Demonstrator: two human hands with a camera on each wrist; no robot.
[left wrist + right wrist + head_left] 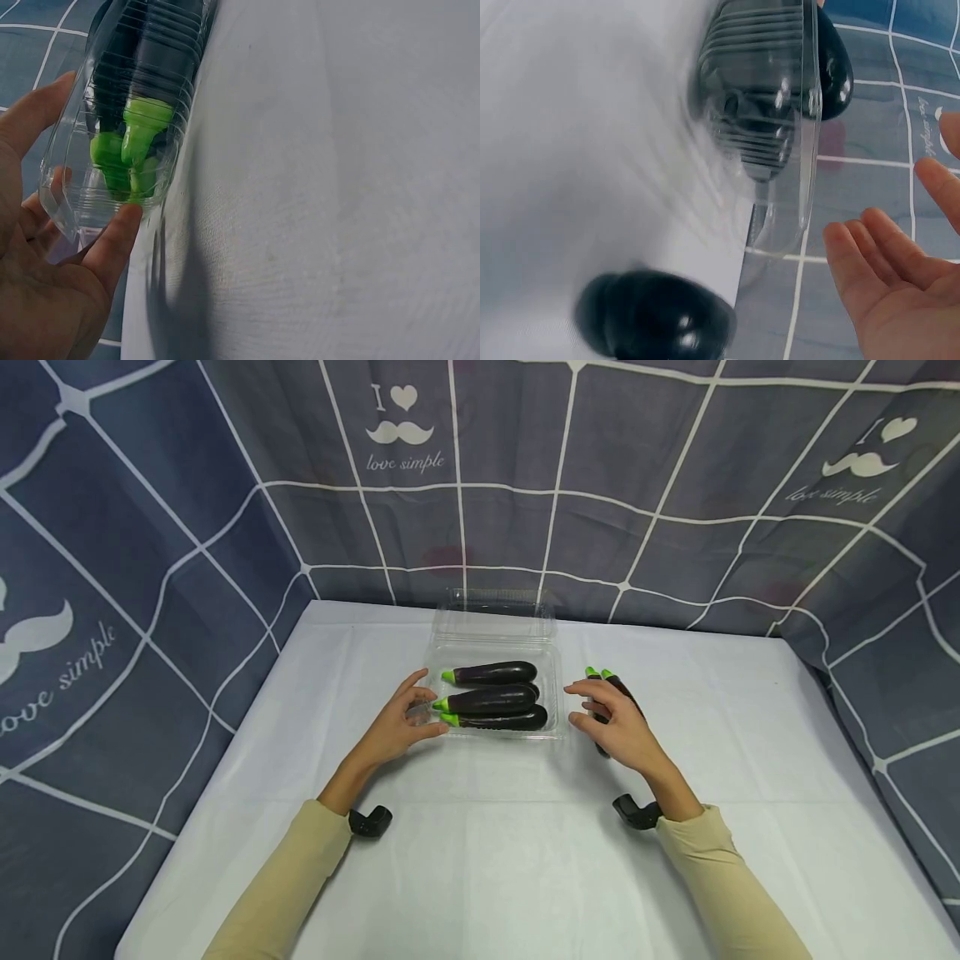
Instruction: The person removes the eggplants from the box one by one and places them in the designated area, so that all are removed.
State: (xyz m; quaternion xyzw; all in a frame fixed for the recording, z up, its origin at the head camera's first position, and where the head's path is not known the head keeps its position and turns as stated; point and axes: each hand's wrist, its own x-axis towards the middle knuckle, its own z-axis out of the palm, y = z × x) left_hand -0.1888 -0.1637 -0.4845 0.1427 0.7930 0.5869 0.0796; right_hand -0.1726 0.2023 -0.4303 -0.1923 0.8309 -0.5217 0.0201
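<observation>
A clear plastic clamshell container point(555, 693) stands on the white cloth with its lid point(495, 625) raised at the back. Several dark eggplants point(491, 699) lie sideways in it, partly stacked, green stems to the left. My left hand point(392, 727) holds the container's left end, thumb and fingers spread around it, as the left wrist view shows beside the green stems point(142, 124). My right hand point(621, 728) hovers just right of the container, fingers loosely bent and holding nothing. Beneath it lie two more eggplants point(622, 687), partly hidden by the hand; their rounded ends point(667, 315) show in the right wrist view.
The white-covered table point(480, 868) runs up to a grey-blue grid-patterned curtain point(510, 527) at the back and both sides. A black wrist-camera mount point(371, 822) sits on the left wrist, and another mount point(636, 812) on the right.
</observation>
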